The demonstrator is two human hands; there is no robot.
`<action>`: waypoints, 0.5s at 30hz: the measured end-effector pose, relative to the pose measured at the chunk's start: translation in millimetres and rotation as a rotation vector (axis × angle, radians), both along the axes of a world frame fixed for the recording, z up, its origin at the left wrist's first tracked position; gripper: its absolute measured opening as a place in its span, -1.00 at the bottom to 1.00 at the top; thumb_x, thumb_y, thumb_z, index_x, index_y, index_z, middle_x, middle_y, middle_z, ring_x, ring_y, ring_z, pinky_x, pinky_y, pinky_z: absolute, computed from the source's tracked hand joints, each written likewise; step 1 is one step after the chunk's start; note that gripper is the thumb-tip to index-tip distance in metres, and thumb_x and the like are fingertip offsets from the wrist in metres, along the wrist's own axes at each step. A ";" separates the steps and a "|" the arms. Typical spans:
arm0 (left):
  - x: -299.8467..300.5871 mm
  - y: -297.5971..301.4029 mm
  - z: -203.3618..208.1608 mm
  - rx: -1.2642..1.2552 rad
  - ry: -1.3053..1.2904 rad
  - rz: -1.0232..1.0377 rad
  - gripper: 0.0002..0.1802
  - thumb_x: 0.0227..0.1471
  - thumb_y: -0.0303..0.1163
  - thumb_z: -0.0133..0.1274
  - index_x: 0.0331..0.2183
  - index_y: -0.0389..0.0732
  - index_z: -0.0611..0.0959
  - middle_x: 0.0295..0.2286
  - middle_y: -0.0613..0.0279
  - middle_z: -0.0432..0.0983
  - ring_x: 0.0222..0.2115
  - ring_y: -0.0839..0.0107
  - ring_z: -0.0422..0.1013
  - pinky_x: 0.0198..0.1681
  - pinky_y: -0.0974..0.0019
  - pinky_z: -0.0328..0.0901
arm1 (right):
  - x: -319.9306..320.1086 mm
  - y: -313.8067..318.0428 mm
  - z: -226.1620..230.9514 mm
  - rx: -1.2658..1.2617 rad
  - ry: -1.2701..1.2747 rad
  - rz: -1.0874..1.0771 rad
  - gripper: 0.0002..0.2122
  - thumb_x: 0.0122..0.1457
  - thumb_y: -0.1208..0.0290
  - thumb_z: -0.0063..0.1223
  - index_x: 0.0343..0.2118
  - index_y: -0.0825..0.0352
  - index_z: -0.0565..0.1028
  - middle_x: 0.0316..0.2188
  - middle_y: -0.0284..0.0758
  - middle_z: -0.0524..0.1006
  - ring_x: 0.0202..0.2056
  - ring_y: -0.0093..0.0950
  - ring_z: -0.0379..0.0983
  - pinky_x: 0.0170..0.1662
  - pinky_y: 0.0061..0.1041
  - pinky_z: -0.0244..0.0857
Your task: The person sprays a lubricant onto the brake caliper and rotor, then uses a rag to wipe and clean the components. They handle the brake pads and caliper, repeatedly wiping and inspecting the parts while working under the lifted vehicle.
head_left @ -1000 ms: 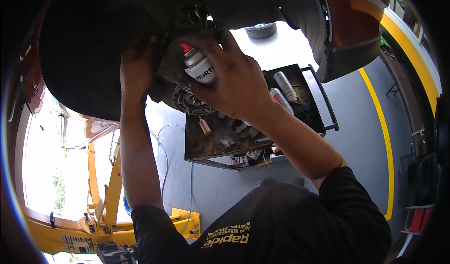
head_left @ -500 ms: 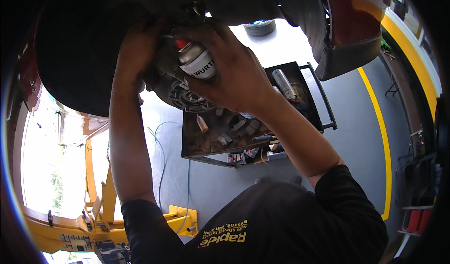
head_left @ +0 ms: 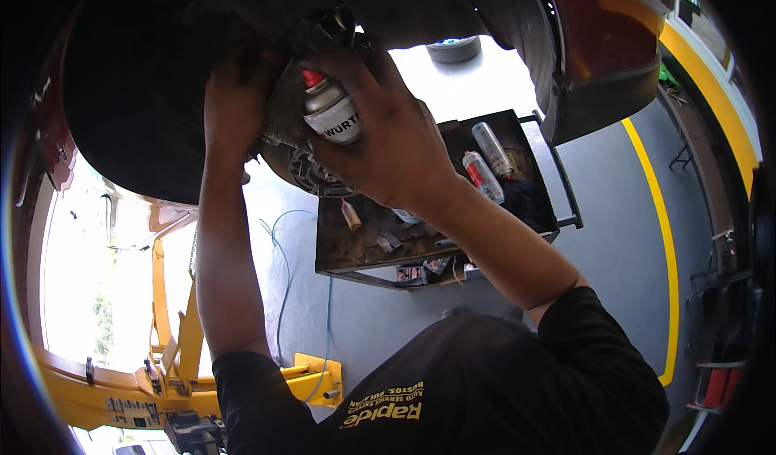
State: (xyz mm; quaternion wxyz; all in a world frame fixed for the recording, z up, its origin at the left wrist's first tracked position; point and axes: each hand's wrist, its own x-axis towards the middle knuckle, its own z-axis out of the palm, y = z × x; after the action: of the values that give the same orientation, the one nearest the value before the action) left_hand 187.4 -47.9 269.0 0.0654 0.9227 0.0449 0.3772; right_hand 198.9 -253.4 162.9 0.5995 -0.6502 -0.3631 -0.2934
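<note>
A white-and-silver spray can (head_left: 333, 117) with a red top is wrapped in the fingers of my right hand (head_left: 392, 144), raised under the car's wheel arch (head_left: 517, 31). My left hand (head_left: 236, 107) reaches up beside the can, against dark metal parts; shadow hides its fingertips and whatever they touch. Just below the can sits a round, slotted metal wheel hub (head_left: 311, 172), partly covered by my right hand. Above both hands, a dark bracket-like part (head_left: 330, 28) shows in the shade.
Below the hub stands a black tool cart (head_left: 356, 271) with spray cans (head_left: 491, 149), a small bottle (head_left: 350, 215) and loose parts. A yellow lift arm (head_left: 186, 350) is at lower left, with a thin blue hose (head_left: 279, 273) nearby. A tire (head_left: 453, 49) lies farther off.
My right hand and the can have shifted slightly left, and the can's tilt has altered a little. A red-and-white can on the cart has come into sight behind my forearm.
</note>
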 end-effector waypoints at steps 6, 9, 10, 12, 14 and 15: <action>31.9 39.0 2.8 -0.031 0.043 -0.092 -0.52 0.24 -0.08 0.14 0.05 -0.19 0.68 -0.13 -0.19 0.66 -0.07 -0.16 0.57 0.04 0.03 0.42 | 1.1 -1.5 -0.9 -0.028 -0.032 0.003 -0.30 0.04 0.29 0.38 0.28 0.02 0.33 0.19 -0.01 0.35 0.06 0.11 0.51 0.07 -0.02 0.51; 36.6 52.4 -4.7 0.529 0.042 -0.095 -0.49 0.24 -0.07 0.14 0.08 -0.19 0.66 -0.12 -0.19 0.66 -0.07 -0.14 0.58 0.04 0.02 0.43 | 0.0 -0.5 -3.7 -0.063 -0.072 -0.049 -0.28 0.03 0.28 0.39 0.29 0.01 0.32 0.20 -0.03 0.34 0.05 0.09 0.51 0.05 -0.01 0.52; 35.5 51.6 -6.9 0.714 0.043 -0.095 -0.49 0.24 -0.06 0.14 0.09 -0.19 0.65 -0.12 -0.19 0.66 -0.07 -0.13 0.58 0.04 0.01 0.43 | -0.4 1.0 -4.3 -0.064 -0.091 -0.081 -0.28 0.03 0.27 0.39 0.29 0.00 0.32 0.20 -0.04 0.34 0.05 0.09 0.52 0.05 -0.01 0.52; 31.7 43.3 -9.9 0.669 0.026 -0.032 -0.48 0.25 -0.07 0.14 0.11 -0.18 0.64 -0.11 -0.18 0.65 -0.07 -0.08 0.59 0.05 0.02 0.44 | -0.7 4.0 -4.2 -0.059 -0.100 -0.076 -0.27 0.02 0.27 0.39 0.30 -0.01 0.32 0.20 -0.05 0.35 0.04 0.08 0.52 0.04 -0.02 0.52; 31.6 29.7 -10.5 0.214 -0.012 0.092 -0.48 0.26 -0.09 0.13 0.14 -0.17 0.62 -0.09 -0.17 0.64 -0.08 -0.01 0.60 0.06 0.06 0.45 | -0.3 6.3 -1.8 -0.032 -0.076 -0.005 -0.26 0.02 0.26 0.39 0.31 -0.02 0.31 0.18 -0.06 0.37 0.04 0.07 0.53 0.03 -0.01 0.51; 31.3 24.0 -9.1 0.098 -0.029 0.111 -0.48 0.26 -0.10 0.13 0.13 -0.17 0.62 -0.09 -0.15 0.64 -0.08 0.00 0.60 0.06 0.07 0.45 | 0.4 6.9 -0.2 -0.025 -0.106 -0.016 -0.25 0.02 0.27 0.40 0.32 -0.02 0.31 0.17 -0.06 0.39 0.03 0.07 0.53 0.04 -0.02 0.52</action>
State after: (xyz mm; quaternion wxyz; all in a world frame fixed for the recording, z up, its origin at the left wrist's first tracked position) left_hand 218.7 -23.9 259.8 -0.0002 0.9153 0.0767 0.3955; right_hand 199.3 -246.5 162.7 0.5688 -0.6439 -0.3928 -0.3279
